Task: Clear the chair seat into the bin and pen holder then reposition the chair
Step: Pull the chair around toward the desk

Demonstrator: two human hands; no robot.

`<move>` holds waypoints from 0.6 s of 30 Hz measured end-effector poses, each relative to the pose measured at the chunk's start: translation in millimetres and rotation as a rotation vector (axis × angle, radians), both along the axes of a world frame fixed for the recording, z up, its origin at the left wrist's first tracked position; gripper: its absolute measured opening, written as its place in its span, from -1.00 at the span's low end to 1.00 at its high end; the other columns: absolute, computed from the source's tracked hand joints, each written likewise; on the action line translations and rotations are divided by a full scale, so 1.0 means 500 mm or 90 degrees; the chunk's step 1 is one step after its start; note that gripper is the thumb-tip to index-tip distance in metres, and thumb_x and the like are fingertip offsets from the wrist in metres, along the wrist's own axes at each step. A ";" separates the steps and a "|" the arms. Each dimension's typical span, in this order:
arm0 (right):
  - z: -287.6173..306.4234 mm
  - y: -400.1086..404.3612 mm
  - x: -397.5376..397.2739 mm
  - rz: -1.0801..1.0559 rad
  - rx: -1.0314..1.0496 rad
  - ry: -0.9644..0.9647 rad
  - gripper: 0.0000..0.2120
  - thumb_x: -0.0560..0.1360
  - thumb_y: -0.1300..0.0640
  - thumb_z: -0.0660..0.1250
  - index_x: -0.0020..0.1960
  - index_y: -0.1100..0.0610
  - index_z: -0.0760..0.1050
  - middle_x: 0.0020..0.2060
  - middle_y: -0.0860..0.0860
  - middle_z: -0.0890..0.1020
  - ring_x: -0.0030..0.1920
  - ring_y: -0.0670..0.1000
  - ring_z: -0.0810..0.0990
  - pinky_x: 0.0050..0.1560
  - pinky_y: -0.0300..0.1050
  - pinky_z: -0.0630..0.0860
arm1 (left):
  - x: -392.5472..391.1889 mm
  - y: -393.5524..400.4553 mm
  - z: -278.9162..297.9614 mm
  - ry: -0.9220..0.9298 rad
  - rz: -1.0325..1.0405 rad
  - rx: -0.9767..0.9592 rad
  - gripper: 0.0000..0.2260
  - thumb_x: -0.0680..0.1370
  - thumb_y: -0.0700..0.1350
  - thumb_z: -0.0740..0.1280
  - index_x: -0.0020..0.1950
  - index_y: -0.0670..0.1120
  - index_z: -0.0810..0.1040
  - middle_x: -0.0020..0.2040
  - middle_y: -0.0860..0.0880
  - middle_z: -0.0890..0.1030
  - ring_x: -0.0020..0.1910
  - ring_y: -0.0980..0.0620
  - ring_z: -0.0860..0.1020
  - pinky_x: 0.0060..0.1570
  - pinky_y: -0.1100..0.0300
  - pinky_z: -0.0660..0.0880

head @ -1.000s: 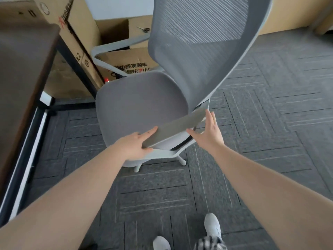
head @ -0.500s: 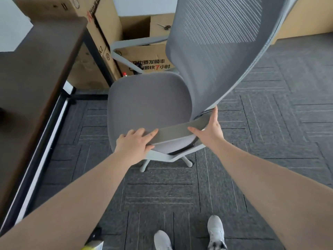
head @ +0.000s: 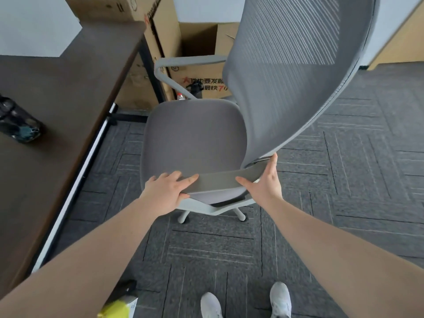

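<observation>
A grey office chair stands in front of me, its bare fabric seat point(head: 192, 136) facing left toward the desk and its tall mesh back point(head: 289, 72) on the right. My left hand point(head: 166, 191) grips the front end of the near grey armrest point(head: 220, 180). My right hand point(head: 263, 182) holds the same armrest at its rear end, fingers pointing up along the backrest edge. The far armrest point(head: 183, 61) curves behind the seat. A dark mesh pen holder point(head: 17, 121) lies on the desk at the left edge. A bin with yellow contents point(head: 119, 306) shows at the bottom.
A dark brown desk point(head: 57, 115) with a black and white frame fills the left side. Cardboard boxes point(head: 197, 79) stand behind the chair against the wall. Grey patterned carpet point(head: 344, 180) spreads to the right. My white shoes point(head: 280, 299) are at the bottom.
The chair has shifted right and slightly away from the desk with both hands on the armrest. My view has swung left, bringing more of the desk and the pen holder into sight.
</observation>
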State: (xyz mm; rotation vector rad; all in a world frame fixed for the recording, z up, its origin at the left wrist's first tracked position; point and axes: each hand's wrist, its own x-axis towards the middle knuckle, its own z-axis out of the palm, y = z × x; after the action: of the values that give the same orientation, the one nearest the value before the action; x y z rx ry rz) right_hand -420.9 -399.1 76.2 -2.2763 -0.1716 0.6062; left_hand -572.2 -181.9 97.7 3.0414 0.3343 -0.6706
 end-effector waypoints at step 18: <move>0.012 0.173 -0.182 0.074 0.055 0.052 0.17 0.34 -0.07 0.53 0.55 0.01 -0.33 0.56 -0.06 0.00 0.51 0.04 0.17 0.33 -0.01 0.34 | -0.186 0.184 0.017 0.029 0.080 0.024 -0.50 0.64 0.02 0.09 0.54 0.19 -0.02 0.49 -0.07 0.23 0.48 -0.09 0.21 0.40 -0.12 0.22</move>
State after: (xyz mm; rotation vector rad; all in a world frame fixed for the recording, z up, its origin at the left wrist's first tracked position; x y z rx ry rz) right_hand -511.8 -312.6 82.0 -2.1650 -0.2858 0.7356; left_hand -665.2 -89.8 106.2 3.0116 0.5405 -0.7335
